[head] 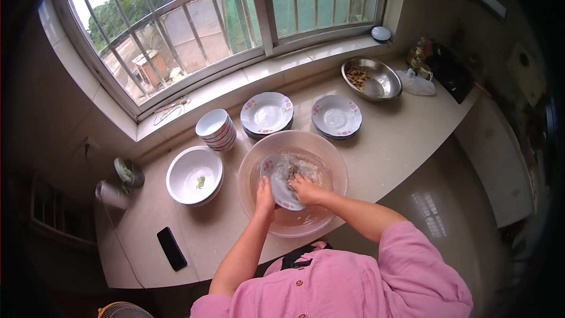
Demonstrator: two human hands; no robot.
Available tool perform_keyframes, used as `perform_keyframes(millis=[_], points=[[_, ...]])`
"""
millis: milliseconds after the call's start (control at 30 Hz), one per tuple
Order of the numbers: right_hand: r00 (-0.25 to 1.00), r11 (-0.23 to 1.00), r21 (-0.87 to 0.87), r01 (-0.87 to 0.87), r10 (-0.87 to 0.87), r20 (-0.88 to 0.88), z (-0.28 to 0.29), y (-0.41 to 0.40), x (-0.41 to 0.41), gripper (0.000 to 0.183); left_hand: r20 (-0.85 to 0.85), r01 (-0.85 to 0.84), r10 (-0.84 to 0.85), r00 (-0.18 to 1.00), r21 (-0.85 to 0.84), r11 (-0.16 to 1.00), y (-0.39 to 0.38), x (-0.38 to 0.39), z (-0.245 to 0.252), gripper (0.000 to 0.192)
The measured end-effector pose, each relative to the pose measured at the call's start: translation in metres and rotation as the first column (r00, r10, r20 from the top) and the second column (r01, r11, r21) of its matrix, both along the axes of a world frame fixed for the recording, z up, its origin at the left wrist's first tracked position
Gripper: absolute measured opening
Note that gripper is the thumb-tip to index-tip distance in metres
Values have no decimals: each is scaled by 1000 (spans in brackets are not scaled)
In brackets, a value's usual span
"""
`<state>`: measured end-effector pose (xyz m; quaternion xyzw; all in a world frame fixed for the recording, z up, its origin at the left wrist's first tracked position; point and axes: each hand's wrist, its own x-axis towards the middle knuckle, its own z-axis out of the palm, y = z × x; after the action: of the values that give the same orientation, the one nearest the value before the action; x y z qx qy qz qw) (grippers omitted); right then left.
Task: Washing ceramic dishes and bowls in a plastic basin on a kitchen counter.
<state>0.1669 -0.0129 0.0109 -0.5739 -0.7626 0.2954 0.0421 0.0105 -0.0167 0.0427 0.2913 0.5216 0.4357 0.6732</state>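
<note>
A large pink translucent plastic basin [339, 159] with water stands on the countertop in front of me. Inside it my left hand [265, 196] grips the left rim of a white plate with pink flowers [276, 181], which is tilted in the water. My right hand [304, 188] presses a greyish scrubber or cloth [291, 176], partly hidden by the fingers, against the plate's face. Behind the basin are a stack of flowered plates [267, 112] and a second stack of flowered dishes [337, 115].
Stacked small bowls [216, 129] and larger white bowls [194, 175] stand left of the basin. A black phone [171, 248] lies near the counter's front edge. At the back right are a steel bowl [384, 80] with brown pieces and a plastic bag [416, 83]. A barred window runs behind.
</note>
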Motion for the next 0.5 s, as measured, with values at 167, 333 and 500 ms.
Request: perform_keyframes(millis=[167, 333, 500], points=[[996, 979, -185, -83, 89, 25, 15, -1, -2, 48, 109, -25, 33, 994, -76, 997, 4, -1, -11, 54], [879, 900, -316, -299, 131, -459, 52, -17, -4, 42, 59, -62, 66, 996, -59, 996, 7, -2, -21, 55], [738, 966, -90, -243, 124, -664, 21, -11, -20, 45, 156, 36, -9, 988, -176, 984, 9, -6, -20, 54]])
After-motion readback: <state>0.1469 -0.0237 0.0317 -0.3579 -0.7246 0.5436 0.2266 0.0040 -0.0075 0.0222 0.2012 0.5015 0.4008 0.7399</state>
